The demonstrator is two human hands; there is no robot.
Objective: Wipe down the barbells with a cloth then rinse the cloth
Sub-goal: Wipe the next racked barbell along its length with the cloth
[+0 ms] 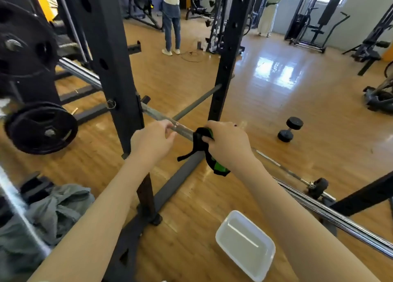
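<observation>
Barbell (182,129) gripped by both hands, left (152,140) bare, right (228,144) round black-green cloth (200,139), bar beneath hidden

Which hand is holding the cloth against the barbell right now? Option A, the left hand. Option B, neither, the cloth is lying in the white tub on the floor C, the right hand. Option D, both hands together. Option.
C: the right hand grips the black and green cloth wrapped on the barbell, while the left hand holds the bare bar beside it.
</observation>
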